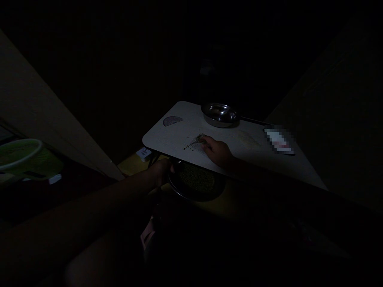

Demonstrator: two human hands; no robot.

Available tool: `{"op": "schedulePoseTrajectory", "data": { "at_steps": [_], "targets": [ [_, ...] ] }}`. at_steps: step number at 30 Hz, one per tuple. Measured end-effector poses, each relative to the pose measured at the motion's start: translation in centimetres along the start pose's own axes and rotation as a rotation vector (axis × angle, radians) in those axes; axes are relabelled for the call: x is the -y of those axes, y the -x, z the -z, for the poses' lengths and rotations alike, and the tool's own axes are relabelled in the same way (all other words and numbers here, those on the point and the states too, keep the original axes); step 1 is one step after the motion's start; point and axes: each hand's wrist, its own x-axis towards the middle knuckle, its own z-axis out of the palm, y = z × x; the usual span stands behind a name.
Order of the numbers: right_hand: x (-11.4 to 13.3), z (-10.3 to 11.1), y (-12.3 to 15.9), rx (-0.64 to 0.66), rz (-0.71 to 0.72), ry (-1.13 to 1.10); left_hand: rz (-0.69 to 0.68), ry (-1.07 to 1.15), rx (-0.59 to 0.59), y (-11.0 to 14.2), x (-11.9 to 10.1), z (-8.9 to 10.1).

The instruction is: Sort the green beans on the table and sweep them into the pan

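1. From where I stood in the gloom, the left hand (163, 170) had its fingers curled round the near-left rim of a shallow, round, dark-metal pan (186, 197), just below the edge of a white, round-cornered tabletop (166, 141).
2. Small, greenish, round grains (196, 179) covered much of the pan's floor, partly hidden under the table edge.
3. The right hand (217, 150) was low over the tabletop, fingers half bent and drawn together at a little heap of dark green grains (196, 140). A few strays lay loose beside it. I could not make out whether the fingers had hold of any.
4. The grains looked hard, dry and light, likely to roll or scatter at a careless push. I judged a loose cupped hand, or gathered fingertips low against the surface, the better hold.
5. The pan seemed stiff and smooth, perhaps slippery at its rim. Held from one side, it would likely tip under its load, so a firm grip with the thumb over the rim suited it.
6. Beyond the right hand stood a shiny, round, stainless-steel bowl (220, 122), upright near the table's far edge.
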Motion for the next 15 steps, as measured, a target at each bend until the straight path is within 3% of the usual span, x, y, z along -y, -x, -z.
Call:
{"op": "schedulePoseTrajectory", "data": {
  "at_steps": [15],
  "targets": [
    [2.2, -0.1, -0.3, 0.028, 0.087, -0.067, -0.001, -0.016, 0.038, -0.7, 0.2, 0.4]
  ]
}}
